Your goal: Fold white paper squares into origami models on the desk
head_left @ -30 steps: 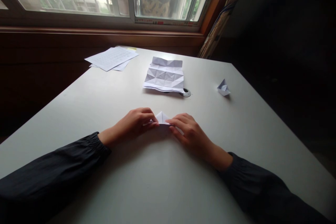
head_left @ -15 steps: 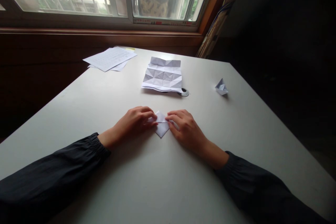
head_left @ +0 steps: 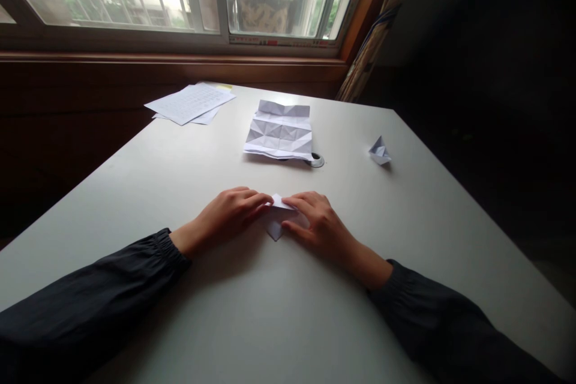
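Right below the creased sheet of paper (head_left: 279, 131) on the white desk (head_left: 279, 324), all the action is at the centre: a small folded paper (head_left: 274, 230) lies flat between the two hands, one pointed corner aimed toward the person. The left hand (head_left: 227, 216) comes in with its fingers (head_left: 254, 201) lightly curled, tips on the paper's left edge. The right hand (head_left: 317, 225) is spread wider, its fingers (head_left: 299, 207) lying across the paper's right side. Neither hand is clenched. Both seem to bear down rather than lift, but they cover most of the paper, so I can't tell whether the fingertips are actually pinching it.

Now, the technique. On a piece this small, the safest approach looks to be one hand pinning the layers while the edges are matched exactly, then a fingertip pad running along the crease from the middle outward. Too much pressure too soon could lock in a crooked fold.

Around the creased sheet, a stack of printed pages (head_left: 189, 102) lies to its left and a small paper boat (head_left: 380, 152) stands upright well to its right. A round desk grommet (head_left: 317, 159) sits just off its lower right corner, and a window (head_left: 180, 0) lies beyond it.
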`<state>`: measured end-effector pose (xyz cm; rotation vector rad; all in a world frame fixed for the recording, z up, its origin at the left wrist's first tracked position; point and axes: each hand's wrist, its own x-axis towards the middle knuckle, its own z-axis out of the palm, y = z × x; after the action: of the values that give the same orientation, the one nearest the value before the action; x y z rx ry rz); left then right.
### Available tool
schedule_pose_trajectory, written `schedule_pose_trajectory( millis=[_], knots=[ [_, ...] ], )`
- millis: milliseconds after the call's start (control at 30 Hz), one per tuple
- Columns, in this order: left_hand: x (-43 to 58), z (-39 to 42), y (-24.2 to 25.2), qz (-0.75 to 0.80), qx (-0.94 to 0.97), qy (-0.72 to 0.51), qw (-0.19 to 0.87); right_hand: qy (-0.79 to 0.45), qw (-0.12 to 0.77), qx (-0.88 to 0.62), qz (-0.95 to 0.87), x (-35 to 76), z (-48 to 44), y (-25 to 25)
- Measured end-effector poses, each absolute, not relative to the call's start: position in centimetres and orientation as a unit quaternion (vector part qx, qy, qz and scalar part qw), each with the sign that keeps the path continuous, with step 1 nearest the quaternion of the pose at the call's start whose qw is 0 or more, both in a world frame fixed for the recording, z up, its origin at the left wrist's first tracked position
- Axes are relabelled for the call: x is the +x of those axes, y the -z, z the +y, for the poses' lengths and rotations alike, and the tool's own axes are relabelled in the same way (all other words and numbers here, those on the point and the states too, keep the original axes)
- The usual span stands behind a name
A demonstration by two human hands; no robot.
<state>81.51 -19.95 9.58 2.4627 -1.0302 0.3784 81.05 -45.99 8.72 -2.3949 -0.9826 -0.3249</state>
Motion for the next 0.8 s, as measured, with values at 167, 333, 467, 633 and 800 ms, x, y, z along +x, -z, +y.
schedule_pose_trajectory(
  millis=[167, 333, 467, 633, 800],
  knots=[
    [81.1, -19.94, -9.69, -0.382, 0.884, -0.115, 0.244, 0.128, 0.314, -0.871, -0.357, 81.16, -46.27, -8.58],
    [80.93, -20.27, -9.73, -0.37, 0.871, -0.109, 0.303, 0.142, 0.362, -0.859, -0.333, 80.99, -46.33, -9.16],
    [80.91, -20.64, -9.78, -0.338, 0.865, -0.103, 0.356, 0.143, 0.401, -0.845, -0.325, 80.96, -46.38, -9.5],
    [81.03, -20.45, -9.88, -0.355, 0.848, -0.17, 0.354, 0.13, 0.427, -0.835, -0.323, 80.94, -46.4, -9.43],
    [81.11, -20.12, -9.98, -0.417, 0.823, -0.244, 0.298, 0.165, 0.405, -0.838, -0.327, 80.6, -46.26, -9.42]
  ],
)
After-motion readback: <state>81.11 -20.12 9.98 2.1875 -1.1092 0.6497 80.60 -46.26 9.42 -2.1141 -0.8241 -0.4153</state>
